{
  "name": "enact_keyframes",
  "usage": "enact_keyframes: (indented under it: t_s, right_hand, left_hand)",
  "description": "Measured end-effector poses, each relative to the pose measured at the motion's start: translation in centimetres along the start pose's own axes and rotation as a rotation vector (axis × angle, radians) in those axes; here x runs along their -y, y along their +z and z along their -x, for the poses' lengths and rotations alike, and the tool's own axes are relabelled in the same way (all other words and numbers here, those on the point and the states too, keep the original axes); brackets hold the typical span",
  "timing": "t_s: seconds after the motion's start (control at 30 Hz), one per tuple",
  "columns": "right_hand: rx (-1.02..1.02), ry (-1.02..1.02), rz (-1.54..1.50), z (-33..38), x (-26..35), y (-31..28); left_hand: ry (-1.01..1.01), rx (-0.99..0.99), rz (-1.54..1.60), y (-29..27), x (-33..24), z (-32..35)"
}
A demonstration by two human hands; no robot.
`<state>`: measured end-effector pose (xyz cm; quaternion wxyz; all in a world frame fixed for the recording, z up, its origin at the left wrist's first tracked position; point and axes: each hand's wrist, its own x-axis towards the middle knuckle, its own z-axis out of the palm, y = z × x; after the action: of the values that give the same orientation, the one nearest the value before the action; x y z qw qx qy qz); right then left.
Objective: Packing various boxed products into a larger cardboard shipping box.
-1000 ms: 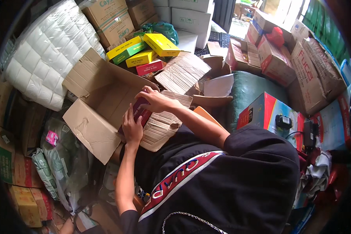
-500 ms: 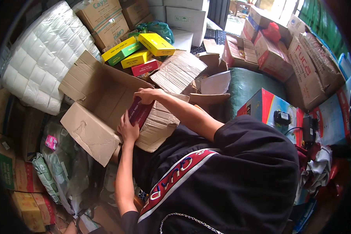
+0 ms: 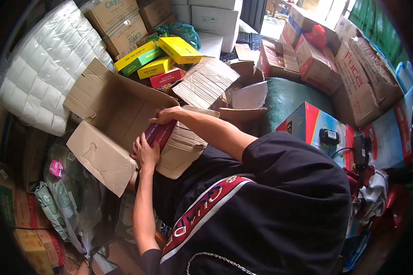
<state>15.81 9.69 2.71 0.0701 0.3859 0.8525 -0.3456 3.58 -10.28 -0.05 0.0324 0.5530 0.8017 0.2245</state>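
Observation:
A large open carton (image 3: 95, 158) of brown cardboard stands in front of me with its flaps spread. At its near side, over the edge, is a narrow dark red and purple box (image 3: 162, 135). My left hand (image 3: 146, 152) grips the box's lower left end, fingers bent over it. At the upper end my right hand (image 3: 167, 115) holds the box with curled fingers. Part of the box is hidden under both hands. A bent corrugated flap (image 3: 181, 153) lies right beside it, against my lap.
Beyond the carton lie yellow and green boxes (image 3: 179, 49) and a red box (image 3: 166, 78). Wrapped white rolls (image 3: 36, 73) stand at left. A green bundle (image 3: 298, 101) and a colourful box (image 3: 314, 121) with a black adapter (image 3: 329, 136) are at right.
The dark red box has tilted and slid slightly left toward the carton, showing more of its purple side. Both hands have moved with it. The whole view has shifted a little.

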Motion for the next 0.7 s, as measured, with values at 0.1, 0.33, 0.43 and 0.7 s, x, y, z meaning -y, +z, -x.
enact_keyframes:
  t_s: [0.1, 0.33, 0.43, 0.7]
  right_hand:
    - [0.025, 0.020, 0.033, -0.6, -0.2, 0.1]
    - [0.006, -0.027, 0.061, -0.6, 0.2, 0.0]
    - [0.001, 0.003, 0.039, -1.6, -0.3, 0.1]
    - [0.000, 0.181, -0.049, 0.3, 0.8, 0.8]
  left_hand:
    - [-0.018, 0.037, 0.021, -0.9, -0.7, 0.1]
    - [0.022, 0.010, -0.119, -3.1, -1.9, 0.6]
    - [0.076, -0.040, -0.133, -2.8, -1.7, 0.6]
    - [0.090, 0.010, -0.080, -2.5, -1.2, 0.5]
